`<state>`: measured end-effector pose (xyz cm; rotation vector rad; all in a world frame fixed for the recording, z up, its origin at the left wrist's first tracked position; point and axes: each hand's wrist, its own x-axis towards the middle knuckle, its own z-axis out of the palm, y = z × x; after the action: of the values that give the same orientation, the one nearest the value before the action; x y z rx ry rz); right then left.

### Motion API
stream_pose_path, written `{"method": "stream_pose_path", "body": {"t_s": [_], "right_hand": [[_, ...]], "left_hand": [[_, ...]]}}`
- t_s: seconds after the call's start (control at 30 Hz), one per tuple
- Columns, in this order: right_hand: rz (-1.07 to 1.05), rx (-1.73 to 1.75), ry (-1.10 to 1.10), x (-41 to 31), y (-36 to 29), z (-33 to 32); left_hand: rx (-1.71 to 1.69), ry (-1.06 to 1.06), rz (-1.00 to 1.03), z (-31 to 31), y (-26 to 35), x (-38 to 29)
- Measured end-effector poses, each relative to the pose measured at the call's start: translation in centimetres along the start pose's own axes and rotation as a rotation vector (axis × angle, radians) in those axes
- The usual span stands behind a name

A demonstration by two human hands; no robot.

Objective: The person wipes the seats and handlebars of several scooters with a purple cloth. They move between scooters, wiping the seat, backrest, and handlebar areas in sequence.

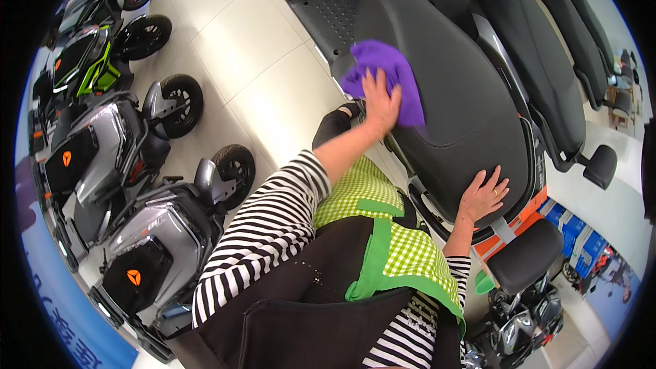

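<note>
A black scooter seat [461, 107] with a stitched seam stretches out before me. My left hand [380, 102] holds a bunched purple cloth [405, 77] against the seat's left side, fingers pressed onto the fabric. Part of the cloth looks blurred. Towards the rear of the seat, my right hand [484, 197] rests palm down with its fingers spread, and a ring is on one finger. Just behind that hand is a black padded backrest [525, 256] on a metal bracket. The scooter's textured footboard [333, 15] shows beyond the seat's front.
More scooter seats [533, 56] stand in a row close on the right. Across the tiled floor [261, 61], several grey, black and green scooters [148, 246] line the left side. Blue boxes [574, 236] and further vehicles [528, 323] are at the lower right. A green checked apron [415, 251] covers my front.
</note>
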<state>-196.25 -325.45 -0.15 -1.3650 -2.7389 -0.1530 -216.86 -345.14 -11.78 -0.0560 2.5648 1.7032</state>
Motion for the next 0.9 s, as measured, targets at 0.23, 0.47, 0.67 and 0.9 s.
{"method": "stream_pose_path", "body": {"t_s": [0.23,0.47,0.67,0.9], "right_hand": [[0.006,-0.002,0.022,-0.2,-0.3,-0.1],[0.039,0.006,0.059,-0.2,-0.7,-0.4],[0.067,0.093,0.073,-0.4,-0.6,-0.6],[0.261,0.599,0.218,0.9,-2.6,-3.7]], "left_hand": [[0.172,0.111,0.293,0.2,3.0,18.1],[0.573,-0.036,0.736,0.3,8.4,14.5],[0.454,-0.747,1.003,1.8,13.2,1.2],[-0.003,-1.244,1.167,3.4,15.3,-1.0]]}}
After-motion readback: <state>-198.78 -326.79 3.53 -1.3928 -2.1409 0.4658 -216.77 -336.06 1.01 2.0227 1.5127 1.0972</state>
